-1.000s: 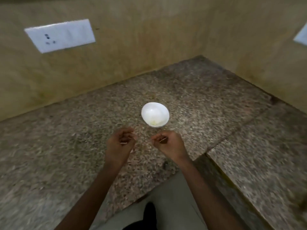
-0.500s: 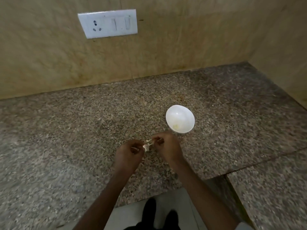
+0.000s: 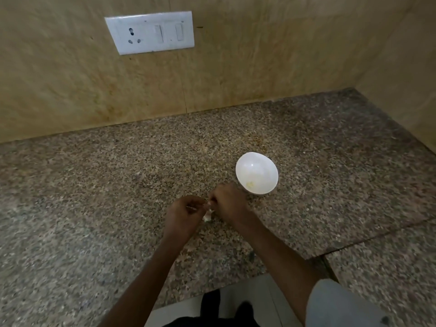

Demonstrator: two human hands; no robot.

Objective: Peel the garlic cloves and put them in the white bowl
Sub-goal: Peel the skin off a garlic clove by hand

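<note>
The white bowl (image 3: 257,173) stands on the speckled granite counter (image 3: 94,208) with a small pale yellow bit at its bottom. Just in front and left of it my left hand (image 3: 182,214) and my right hand (image 3: 227,204) meet, fingers curled. Between their fingertips they pinch a small garlic clove (image 3: 207,204), mostly hidden by the fingers. A whitish scrap of garlic skin (image 3: 207,217) shows just below the hands, on or near the counter.
A beige wall with a white switch and socket plate (image 3: 149,33) rises behind the counter, and a side wall closes the right. The counter's front edge runs below my forearms, with a seam to a second slab (image 3: 389,263) at the right.
The view has swung left, so the bowl now sits to the right of my hands. My hands came together from apart and now hold the clove between them.
</note>
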